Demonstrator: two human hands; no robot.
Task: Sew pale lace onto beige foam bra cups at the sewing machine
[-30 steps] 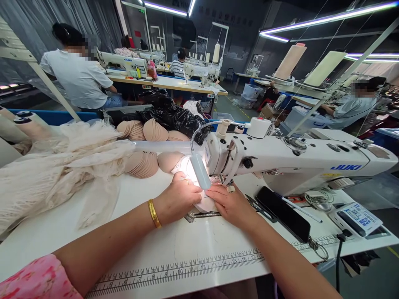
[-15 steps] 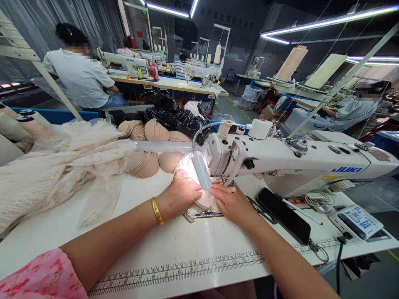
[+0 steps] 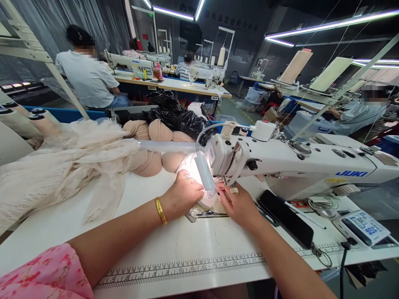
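Note:
A pale fabric piece (image 3: pixel 209 202), washed out by strong light, lies at the needle end of a white sewing machine (image 3: pixel 289 155). My left hand (image 3: pixel 181 194), with a gold bracelet at the wrist, is closed on its left side, thumb on top. Close to the presser foot, my right hand (image 3: pixel 238 205) has thumb and fingertips pinched together at the piece's right edge; what lies between them is partly hidden. A grey lamp (image 3: pixel 205 172) on a bendable neck covers the middle of the fabric. Just beyond the left hand rests a beige bra cup (image 3: pixel 172 162).
Stacked bra cups (image 3: pixel 146 162) and heaped sheer lace (image 3: pixel 62 160) lie left. Right of my hand are a black phone (image 3: pixel 286 219), a pen (image 3: pixel 307 214) and a control box (image 3: pixel 363 226). A ruler strip (image 3: pixel 187 270) follows the table's front edge. Co-workers sit at machines beyond.
My right hand's fingers, laid flat on the fabric before, are now drawn up into a pinch at its edge. The left hand keeps its hold. The whole view has shifted slightly.

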